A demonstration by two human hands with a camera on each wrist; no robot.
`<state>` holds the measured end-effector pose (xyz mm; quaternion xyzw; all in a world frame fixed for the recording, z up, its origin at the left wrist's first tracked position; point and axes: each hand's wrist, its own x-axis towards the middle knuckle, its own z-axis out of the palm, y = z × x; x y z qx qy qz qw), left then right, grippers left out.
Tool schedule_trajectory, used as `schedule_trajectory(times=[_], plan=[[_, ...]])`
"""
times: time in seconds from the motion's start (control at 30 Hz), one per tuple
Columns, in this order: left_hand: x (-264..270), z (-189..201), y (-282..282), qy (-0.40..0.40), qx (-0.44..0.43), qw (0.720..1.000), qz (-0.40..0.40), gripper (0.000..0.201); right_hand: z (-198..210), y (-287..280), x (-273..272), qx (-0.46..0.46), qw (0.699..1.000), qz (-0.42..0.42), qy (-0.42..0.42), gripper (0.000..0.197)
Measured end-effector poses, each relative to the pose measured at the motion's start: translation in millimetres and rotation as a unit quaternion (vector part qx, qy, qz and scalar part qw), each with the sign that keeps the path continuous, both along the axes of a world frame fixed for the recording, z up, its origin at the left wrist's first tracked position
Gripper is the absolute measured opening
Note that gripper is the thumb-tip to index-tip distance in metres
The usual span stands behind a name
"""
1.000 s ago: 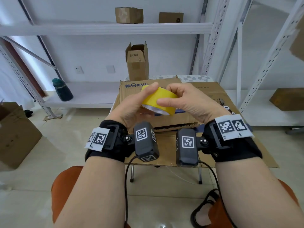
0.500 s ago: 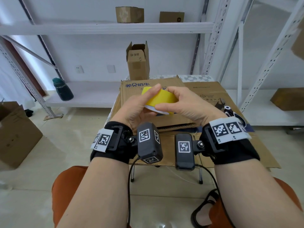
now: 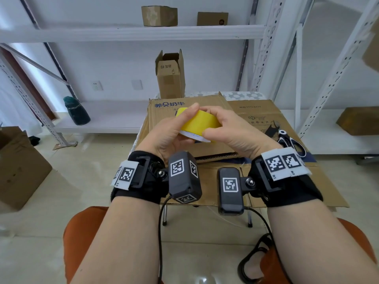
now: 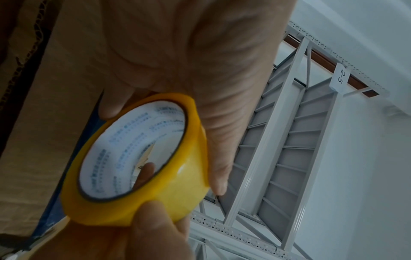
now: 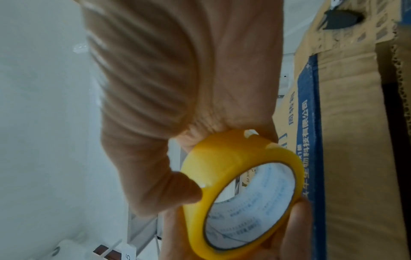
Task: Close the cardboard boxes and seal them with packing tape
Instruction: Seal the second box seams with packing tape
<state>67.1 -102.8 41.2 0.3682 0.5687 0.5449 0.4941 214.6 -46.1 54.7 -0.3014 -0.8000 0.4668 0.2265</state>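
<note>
You have turned the round yellow roll of packing tape [image 3: 198,123] a little. Your left hand [image 3: 168,134] and right hand [image 3: 231,132] both grip it above the flat brown cardboard box [image 3: 164,111]. No tape is pulled or stuck down yet.

yellow tape roll [image 3: 200,121]: tilted, held above flattened cardboard box [image 3: 164,111]; small box [image 3: 170,75]: upright, flaps open
</note>
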Motion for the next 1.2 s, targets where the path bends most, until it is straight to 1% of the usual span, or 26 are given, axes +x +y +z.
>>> schedule_trajectory(times=[0.1, 0.17, 0.37, 0.53, 0.7, 0.83, 0.9, 1.0, 1.07, 1.13, 1.2], plan=[[0.5, 0.4, 0.8, 0.004, 0.008, 1.0, -0.008, 0.056, 0.9, -3.6, -0.1, 0.02, 1.0, -0.013, -0.001, 0.071], [0.4, 0.4, 0.5, 0.004, 0.011, 1.0, -0.008, 0.055, 0.6, -4.9, 0.2, 0.025, 1.0, -0.015, 0.002, 0.07], [-0.8, -1.4, 2.4, 0.005, 0.01, 1.0, 0.001, 0.061, -3.6, -2.4, 0.7, 0.017, 1.0, -0.004, 0.005, 0.065], [-1.0, -1.3, 4.2, -0.003, 0.01, 1.0, -0.004, 0.051, -5.0, -0.6, 1.8, 0.002, 1.0, -0.006, 0.012, 0.059], [-0.4, -1.6, 3.8, -0.008, 0.01, 1.0, -0.006, 0.062, -4.8, -0.7, 1.4, 0.007, 1.0, -0.008, 0.004, 0.06], [-0.7, -2.8, 4.8, -0.006, 0.003, 1.0, 0.004, 0.07, -6.2, -1.0, 1.4, 0.022, 1.0, -0.005, -0.002, 0.066], [-2.3, -3.6, 6.5, 0.0, -0.001, 1.0, 0.011, 0.07, -7.7, -1.7, 1.0, 0.022, 1.0, -0.007, 0.0, 0.06], [-4.5, -3.5, 7.4, 0.007, -0.008, 1.0, 0.013, 0.072, -8.0, -1.9, 1.6, 0.011, 1.0, -0.001, 0.011, 0.045], [-4.1, -2.3, 6.2, 0.003, -0.005, 1.0, 0.002, 0.063, -6.1, -0.3, 2.1, 0.006, 1.0, 0.005, 0.009, 0.031], [-3.8, -2.0, 5.3, -0.004, -0.002, 1.0, -0.006, 0.05, -4.2, 0.8, 2.9, 0.011, 1.0, 0.006, 0.001, 0.023], [-3.6, -1.3, 4.0, 0.0, -0.001, 1.0, -0.007, 0.053, -3.7, 1.6, 3.8, 0.008, 1.0, 0.014, 0.003, 0.021]])
